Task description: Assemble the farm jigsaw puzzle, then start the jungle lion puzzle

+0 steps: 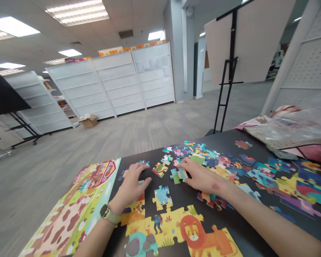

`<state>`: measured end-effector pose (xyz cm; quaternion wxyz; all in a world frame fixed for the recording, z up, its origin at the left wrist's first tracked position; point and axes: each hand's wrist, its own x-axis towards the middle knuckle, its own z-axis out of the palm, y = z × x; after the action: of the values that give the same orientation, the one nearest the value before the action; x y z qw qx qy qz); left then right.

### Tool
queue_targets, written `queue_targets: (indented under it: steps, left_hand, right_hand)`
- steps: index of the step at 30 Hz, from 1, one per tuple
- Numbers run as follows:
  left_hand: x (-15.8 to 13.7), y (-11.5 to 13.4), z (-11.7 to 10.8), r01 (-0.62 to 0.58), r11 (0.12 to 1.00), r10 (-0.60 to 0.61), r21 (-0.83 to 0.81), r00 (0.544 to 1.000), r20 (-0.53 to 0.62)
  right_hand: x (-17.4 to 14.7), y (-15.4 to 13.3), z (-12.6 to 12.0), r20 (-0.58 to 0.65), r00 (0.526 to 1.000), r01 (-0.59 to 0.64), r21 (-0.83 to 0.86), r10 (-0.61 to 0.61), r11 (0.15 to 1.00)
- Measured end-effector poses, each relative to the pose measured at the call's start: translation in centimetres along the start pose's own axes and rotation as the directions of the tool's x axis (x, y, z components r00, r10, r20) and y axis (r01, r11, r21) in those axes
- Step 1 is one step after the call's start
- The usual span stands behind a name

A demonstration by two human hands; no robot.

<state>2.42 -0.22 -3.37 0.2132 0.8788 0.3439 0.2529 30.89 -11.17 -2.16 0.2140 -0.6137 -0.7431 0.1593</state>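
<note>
My left hand, with a watch on its wrist, rests over small puzzle pieces at the table's left, thumb and fingers apart. My right hand reaches into loose pieces, its thumb and fingertips spread beside a green and blue puzzle piece; I cannot make out whether they touch it. Between the hands lie a yellow and green piece and a blue and yellow piece. Closer to me is a joined section with a lion, a yellow strip and an elephant, partly cut off below.
Many loose puzzle pieces spread over the dark table's right. A farm picture lies along the left edge. Plastic-covered bags sit at the right. Beyond stand a black easel, white shelving and a cardboard box.
</note>
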Motion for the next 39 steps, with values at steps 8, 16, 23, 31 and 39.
queue_targets:
  steps: [8,16,23,31,39]
  left_hand:
    - [-0.7,2.2,0.6,-0.060,0.998,0.059,-0.003,0.979,0.196]
    - [-0.6,2.3,0.6,-0.076,0.997,0.078,-0.015,0.973,0.217]
    - [-0.4,1.9,-0.2,-0.087,0.996,0.085,0.002,0.973,0.213]
    - [-0.5,1.6,-0.1,-0.115,0.993,0.113,-0.003,0.973,0.203]
    - [-0.5,2.0,-0.2,-0.115,0.993,0.113,-0.003,0.971,0.209]
  right_hand:
    - [0.8,-1.0,0.8,-0.071,0.997,-0.007,0.126,0.016,0.992]
    - [1.2,-1.2,1.3,-0.069,0.997,-0.019,0.264,0.038,0.964]
    - [1.1,-1.7,1.2,0.039,0.999,-0.023,0.229,0.015,0.973]
    - [0.9,-2.2,2.3,0.025,0.999,-0.027,0.135,0.024,0.990]
    - [0.6,-3.1,2.7,-0.049,0.999,-0.011,0.030,0.013,0.999]
